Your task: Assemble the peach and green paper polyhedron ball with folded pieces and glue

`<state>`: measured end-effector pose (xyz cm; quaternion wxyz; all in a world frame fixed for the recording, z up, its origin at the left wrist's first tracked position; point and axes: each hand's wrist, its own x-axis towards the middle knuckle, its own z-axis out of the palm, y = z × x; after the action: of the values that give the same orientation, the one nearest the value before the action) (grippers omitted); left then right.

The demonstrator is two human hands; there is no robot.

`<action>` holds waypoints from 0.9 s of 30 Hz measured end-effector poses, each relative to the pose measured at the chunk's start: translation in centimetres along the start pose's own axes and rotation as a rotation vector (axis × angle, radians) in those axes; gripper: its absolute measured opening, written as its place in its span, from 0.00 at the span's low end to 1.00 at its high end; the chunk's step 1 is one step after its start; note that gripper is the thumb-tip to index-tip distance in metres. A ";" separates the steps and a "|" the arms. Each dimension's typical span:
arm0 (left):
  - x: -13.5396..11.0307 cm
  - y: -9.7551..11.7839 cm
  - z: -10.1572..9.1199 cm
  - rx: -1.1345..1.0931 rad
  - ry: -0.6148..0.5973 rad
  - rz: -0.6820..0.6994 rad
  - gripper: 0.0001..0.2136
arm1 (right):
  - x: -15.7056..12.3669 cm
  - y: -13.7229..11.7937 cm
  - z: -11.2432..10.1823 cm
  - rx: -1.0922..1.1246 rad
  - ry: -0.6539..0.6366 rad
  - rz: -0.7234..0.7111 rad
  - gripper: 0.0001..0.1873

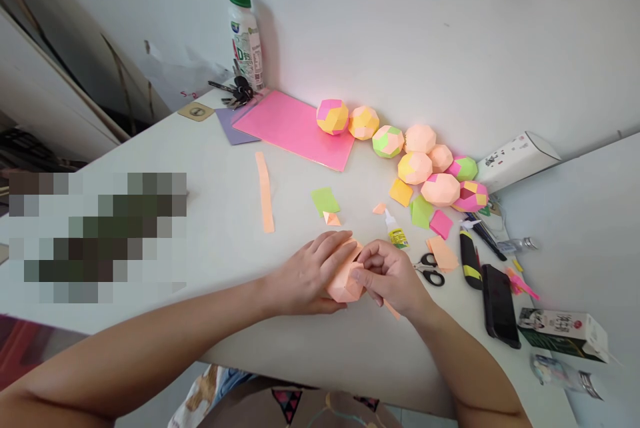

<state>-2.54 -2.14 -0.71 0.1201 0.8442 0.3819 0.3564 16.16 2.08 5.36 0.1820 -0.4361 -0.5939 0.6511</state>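
Note:
A peach faceted paper ball (345,283) is between my hands near the table's front edge, with a dark opening on its upper right. My left hand (313,271) wraps its left side, fingers curved over the top. At the opening, my right hand (390,273) pinches the ball's edge between thumb and fingers. A peach paper strip (393,309) shows partly under my right hand. Just beyond the hands lie a small folded peach piece (332,219), a green paper square (325,201) and a small glue bottle (397,231). Scissors (431,271) rest right of my right hand.
Several finished paper balls (440,189) line the wall, one on a pink sheet (295,128). A long peach strip (265,193) lies left. On the right are a box cutter (470,257), a phone (501,306) and a carton (563,333). A white bottle (246,41) stands behind keys (240,91).

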 end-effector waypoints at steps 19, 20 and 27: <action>-0.3 -0.5 0.5 -0.061 0.040 -0.020 0.44 | -0.4 -0.8 -0.2 -0.175 -0.045 0.114 0.18; -0.3 -0.5 0.5 -0.059 0.044 -0.017 0.43 | -0.4 -0.8 -0.2 -0.173 -0.052 0.116 0.18; -0.2 -0.4 0.5 -0.057 0.045 -0.028 0.42 | -0.4 -0.6 -0.3 -0.159 -0.064 0.089 0.19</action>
<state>-2.49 -2.03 -1.38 0.1407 0.8267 0.3860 0.3843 16.47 2.12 6.10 0.0989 -0.4541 -0.6291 0.6231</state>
